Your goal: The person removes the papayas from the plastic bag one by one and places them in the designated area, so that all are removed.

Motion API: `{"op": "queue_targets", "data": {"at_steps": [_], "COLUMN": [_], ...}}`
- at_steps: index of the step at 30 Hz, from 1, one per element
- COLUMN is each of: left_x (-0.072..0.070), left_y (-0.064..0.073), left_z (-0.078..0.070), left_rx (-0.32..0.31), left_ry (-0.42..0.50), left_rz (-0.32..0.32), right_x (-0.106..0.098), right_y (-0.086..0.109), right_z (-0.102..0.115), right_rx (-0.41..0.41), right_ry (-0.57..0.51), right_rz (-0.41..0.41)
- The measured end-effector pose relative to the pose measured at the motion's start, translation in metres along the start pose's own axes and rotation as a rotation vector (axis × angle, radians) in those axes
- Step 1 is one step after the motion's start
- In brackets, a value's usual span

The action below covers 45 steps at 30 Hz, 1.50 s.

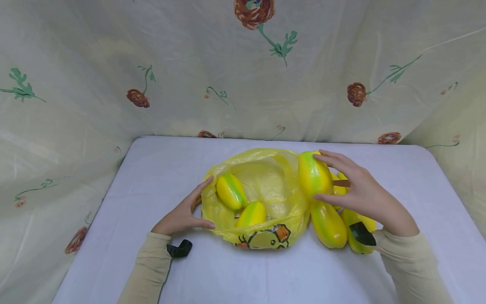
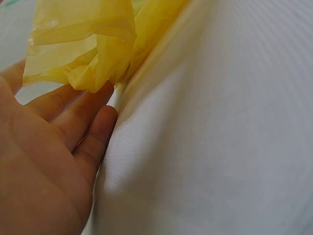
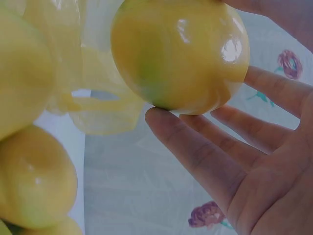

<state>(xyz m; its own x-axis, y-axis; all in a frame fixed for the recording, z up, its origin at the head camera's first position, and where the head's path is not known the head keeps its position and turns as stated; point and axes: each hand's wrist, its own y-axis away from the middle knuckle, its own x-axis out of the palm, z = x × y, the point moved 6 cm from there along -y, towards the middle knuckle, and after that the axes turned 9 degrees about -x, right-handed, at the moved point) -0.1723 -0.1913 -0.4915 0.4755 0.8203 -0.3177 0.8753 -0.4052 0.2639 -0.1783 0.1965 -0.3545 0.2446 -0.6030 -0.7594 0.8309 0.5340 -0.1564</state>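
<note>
A yellow plastic bag (image 1: 262,160) stands open-mouthed on the table, a cartoon print on its near side. Inside it lie two yellow papayas with green stripes, one papaya (image 1: 230,191) at the left and another papaya (image 1: 252,214) nearer the front. My left hand (image 1: 186,211) is at the bag's left side, fingers extended; in the left wrist view its fingertips touch the yellow plastic (image 2: 105,58). My right hand (image 1: 358,188) holds a papaya (image 1: 314,174) between thumb and fingers, at the bag's right rim. In the right wrist view, the fingertips reach round this papaya (image 3: 181,54).
Right of the bag, beneath my right hand, several more papayas lie together, among them one papaya (image 1: 328,226) beside the bag and one papaya (image 1: 353,219) under the wrist. A white cloth covers the table (image 1: 228,278). Behind it hangs a flowered curtain (image 1: 182,109).
</note>
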Motion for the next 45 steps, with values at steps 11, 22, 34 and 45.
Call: {"op": "queue_targets", "data": {"at_steps": [11, 22, 34, 45], "left_x": [0.001, 0.001, 0.002, 0.001], "left_y": [-0.001, 0.000, 0.001, 0.001], "left_z": [0.001, 0.002, -0.002, -0.002], "left_rx": [0.000, -0.012, -0.010, -0.006], "left_ry": [-0.003, 0.001, 0.012, 0.007], "left_rz": [0.001, 0.000, 0.004, -0.001], "right_x": [-0.015, -0.028, -0.036, -0.041], "right_y": [0.019, 0.040, 0.066, 0.096], "right_z": [-0.018, -0.040, -0.058, -0.084], "right_rx": [0.074, 0.119, 0.181, 0.293], "right_ry": [0.003, 0.045, 0.027, 0.039], "right_rz": [-0.095, -0.152, -0.205, -0.254]}}
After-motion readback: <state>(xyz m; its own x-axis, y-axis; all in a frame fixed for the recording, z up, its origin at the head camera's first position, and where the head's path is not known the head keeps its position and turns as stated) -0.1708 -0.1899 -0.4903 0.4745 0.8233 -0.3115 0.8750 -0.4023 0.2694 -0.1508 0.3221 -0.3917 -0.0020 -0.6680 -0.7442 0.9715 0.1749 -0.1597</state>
